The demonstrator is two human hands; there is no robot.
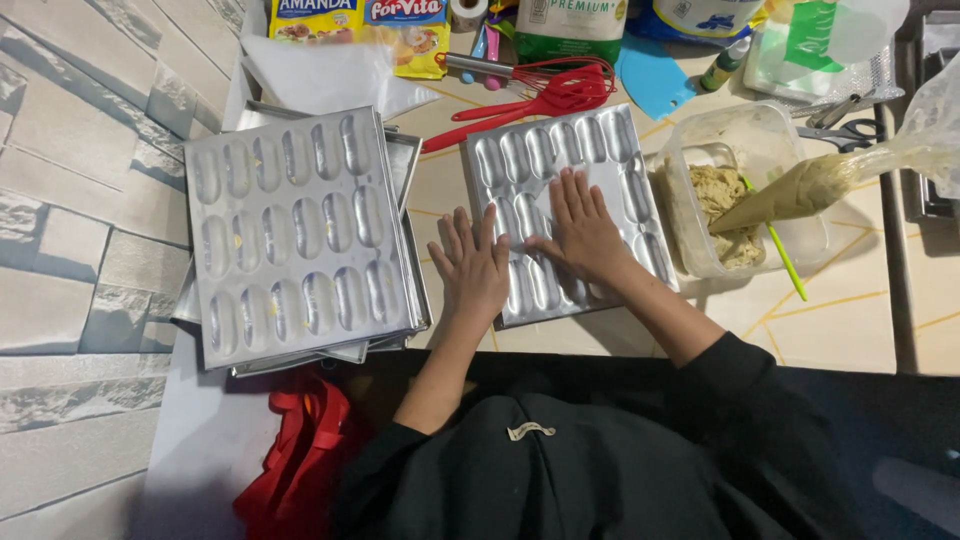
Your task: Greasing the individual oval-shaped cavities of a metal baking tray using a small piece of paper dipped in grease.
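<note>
A silver baking mould tray [610, 150] with rows of oblong cavities lies in front of me on a low table. My left hand [470, 265] rests flat on its near left edge, fingers spread. Laid flat over the tray's middle is my right hand [583, 232], fingers together and pointing away from me. Neither hand holds anything. A stack of similar silver mould trays [290, 225] sits to the left.
A clear plastic tub [760, 135] with pale dough stands right of the tray, a filled piping bag [800, 190] lying across it. A red whisk [555, 90], scissors [850, 125], packets and bottles crowd the far edge. Red cloth [300, 460] lies by my lap.
</note>
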